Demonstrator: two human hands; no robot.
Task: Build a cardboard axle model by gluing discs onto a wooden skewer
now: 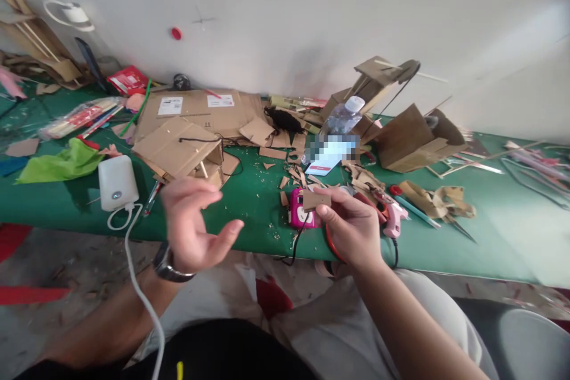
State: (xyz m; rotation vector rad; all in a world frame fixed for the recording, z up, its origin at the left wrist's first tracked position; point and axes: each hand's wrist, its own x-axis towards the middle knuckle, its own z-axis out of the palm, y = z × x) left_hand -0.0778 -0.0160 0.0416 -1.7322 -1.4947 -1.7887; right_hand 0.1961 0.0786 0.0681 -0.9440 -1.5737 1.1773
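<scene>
Between thumb and fingers, my right hand point(354, 225) pinches a small piece of cardboard point(315, 200). Behind that piece, a magenta box-shaped device point(295, 214) with a black cord lies near the table's front edge. My left hand point(191, 222) is raised with thumb and fingers apart and holds nothing; a dark watch is on its wrist. Just beyond it stands a cardboard box model point(182, 148) with a black cord on top. A pink glue gun point(394, 217) lies to the right of my right hand, partly hidden by other things.
A white power bank point(117, 181) with a cable sits at the left. Behind my right hand are a lit phone point(332, 157), a clear bottle point(342, 119) and cardboard scraps. A cardboard structure point(401, 136) and a teal stick-like tool point(418, 211) are at the right.
</scene>
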